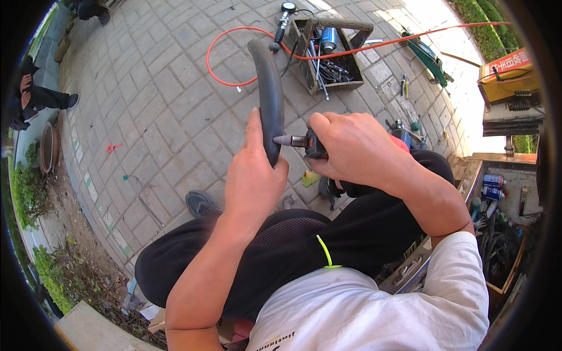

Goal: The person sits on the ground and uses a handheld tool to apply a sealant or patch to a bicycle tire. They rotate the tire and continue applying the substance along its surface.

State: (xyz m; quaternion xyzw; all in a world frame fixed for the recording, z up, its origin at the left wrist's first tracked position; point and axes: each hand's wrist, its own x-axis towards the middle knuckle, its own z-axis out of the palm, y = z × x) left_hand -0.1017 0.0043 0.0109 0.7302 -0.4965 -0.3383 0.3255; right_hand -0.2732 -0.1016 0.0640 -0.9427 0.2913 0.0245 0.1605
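A black rubber inner tube stretches away from me, slightly curved. My left hand is closed round its near end, with the index finger lying along its side. In my right hand is a dark handheld power tool, mostly hidden by the fingers. The tool's cone-shaped grey grinding bit points left, its tip touching the tube or very close to it, just above my left thumb. Both hands are held over the paving in front of my knees.
A wooden toolbox with tools and a blue can stands ahead, a pressure gauge beside it. An orange hose loops behind the tube. Pliers lie farther right. A cluttered open box is beside me; another person is at far left.
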